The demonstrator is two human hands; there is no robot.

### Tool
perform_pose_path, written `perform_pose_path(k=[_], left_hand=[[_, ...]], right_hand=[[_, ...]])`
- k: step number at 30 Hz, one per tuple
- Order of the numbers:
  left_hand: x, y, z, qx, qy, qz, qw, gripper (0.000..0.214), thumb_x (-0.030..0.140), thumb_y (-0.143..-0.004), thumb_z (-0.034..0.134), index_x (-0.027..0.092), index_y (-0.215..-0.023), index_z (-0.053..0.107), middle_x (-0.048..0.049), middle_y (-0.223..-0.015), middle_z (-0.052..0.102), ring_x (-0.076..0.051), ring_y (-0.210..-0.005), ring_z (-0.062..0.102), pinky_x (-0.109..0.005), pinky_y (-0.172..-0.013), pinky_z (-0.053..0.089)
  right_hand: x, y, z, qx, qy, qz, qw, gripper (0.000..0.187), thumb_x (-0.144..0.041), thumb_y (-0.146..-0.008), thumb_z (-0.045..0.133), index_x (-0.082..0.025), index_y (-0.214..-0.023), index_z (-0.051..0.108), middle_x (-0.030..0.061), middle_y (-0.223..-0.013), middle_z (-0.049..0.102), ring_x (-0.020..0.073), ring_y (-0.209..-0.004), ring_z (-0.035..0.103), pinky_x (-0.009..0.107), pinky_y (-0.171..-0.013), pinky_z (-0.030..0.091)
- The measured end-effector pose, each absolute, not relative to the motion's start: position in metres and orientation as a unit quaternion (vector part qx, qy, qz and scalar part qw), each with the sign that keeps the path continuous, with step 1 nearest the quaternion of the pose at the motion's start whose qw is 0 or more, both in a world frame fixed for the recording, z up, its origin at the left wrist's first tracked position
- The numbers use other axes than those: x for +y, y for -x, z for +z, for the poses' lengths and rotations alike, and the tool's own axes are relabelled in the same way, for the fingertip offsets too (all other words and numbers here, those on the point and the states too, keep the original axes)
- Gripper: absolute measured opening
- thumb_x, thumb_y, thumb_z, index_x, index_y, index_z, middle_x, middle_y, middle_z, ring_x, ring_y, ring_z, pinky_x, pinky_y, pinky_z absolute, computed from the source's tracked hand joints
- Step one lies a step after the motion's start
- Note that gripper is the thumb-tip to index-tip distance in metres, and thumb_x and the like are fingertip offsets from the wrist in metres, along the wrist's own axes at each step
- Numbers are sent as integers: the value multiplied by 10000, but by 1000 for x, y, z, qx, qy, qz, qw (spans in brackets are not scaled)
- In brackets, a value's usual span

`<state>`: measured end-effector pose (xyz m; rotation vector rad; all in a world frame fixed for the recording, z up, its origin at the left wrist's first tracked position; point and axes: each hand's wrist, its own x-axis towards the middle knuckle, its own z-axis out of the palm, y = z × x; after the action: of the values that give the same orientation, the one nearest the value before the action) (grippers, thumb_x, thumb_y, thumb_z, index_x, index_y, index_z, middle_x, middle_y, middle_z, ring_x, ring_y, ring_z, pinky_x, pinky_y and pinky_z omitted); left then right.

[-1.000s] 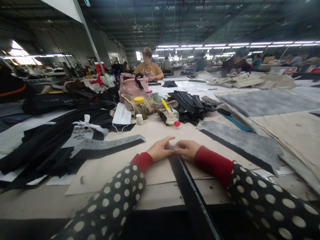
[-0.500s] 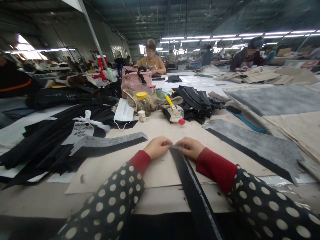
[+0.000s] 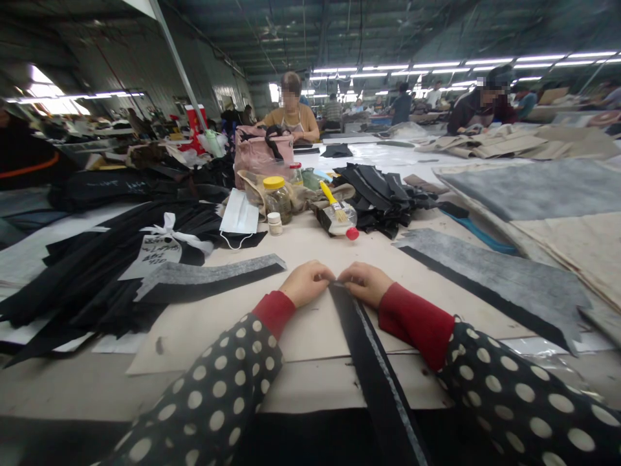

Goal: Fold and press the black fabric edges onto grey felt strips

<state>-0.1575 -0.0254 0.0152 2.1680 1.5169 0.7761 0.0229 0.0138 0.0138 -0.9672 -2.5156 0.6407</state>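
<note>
My left hand (image 3: 305, 285) and my right hand (image 3: 363, 285) meet at the far end of a long black fabric strip (image 3: 376, 369) edged with grey felt. Their fingertips pinch that end between them, on the pale cutting board (image 3: 218, 343). The strip runs from there towards me and over the table's near edge. My fingers hide its very tip. A grey felt strip backed with black (image 3: 208, 273) lies left of my left hand, and a wider grey felt piece (image 3: 490, 278) lies right of my right hand.
Ahead stand a glue brush in a bottle (image 3: 337, 217), a yellow-lidded jar (image 3: 277, 200), a face mask (image 3: 239, 213) and a pink bag (image 3: 262, 155). Black fabric heaps (image 3: 378, 197) (image 3: 111, 285) lie about. Two co-workers (image 3: 291, 113) (image 3: 478, 100) sit beyond.
My fingertips have closed in on the strip's end, with less of the grey tip showing. The view has shifted slightly, and the hands have stayed at the same end.
</note>
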Motion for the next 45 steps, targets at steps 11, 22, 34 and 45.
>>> perform_pose_path(k=[11, 22, 34, 45], left_hand=[[-21, 171, 16, 442, -843, 250, 176, 274, 40, -705, 444, 180, -820, 650, -12, -818, 577, -103, -801, 532, -213, -769, 415], [-40, 171, 32, 419, -903, 91, -24, 273, 151, -819, 383, 221, -989, 584, -42, -974, 562, -165, -871, 471, -286, -760, 392], [-53, 124, 27, 519, -832, 186, 54, 435, 108, -767, 438, 140, -1193, 356, -82, -1065, 527, -173, -972, 476, -331, -884, 391], [-55, 128, 22, 523, -836, 161, 33, 207, 171, -804, 436, 168, -1000, 501, -55, -938, 547, -173, -896, 492, -323, -816, 408]], right_hand=[[13, -25, 12, -917, 296, 187, 193, 243, -62, -663, 476, -155, -818, 638, 54, -819, 557, 145, -782, 501, 282, -768, 394], [1, -23, 22, -960, 258, 44, 96, 273, -90, -715, 417, -145, -882, 626, 83, -870, 547, 173, -807, 428, 297, -750, 366], [6, -31, 13, -929, 276, 167, 179, 279, -113, -714, 437, -139, -921, 622, 88, -904, 581, 171, -865, 496, 319, -805, 383], [10, -50, 21, -857, 388, 271, 202, 237, -272, -713, 500, -131, -863, 617, 49, -782, 580, 114, -658, 514, 242, -609, 420]])
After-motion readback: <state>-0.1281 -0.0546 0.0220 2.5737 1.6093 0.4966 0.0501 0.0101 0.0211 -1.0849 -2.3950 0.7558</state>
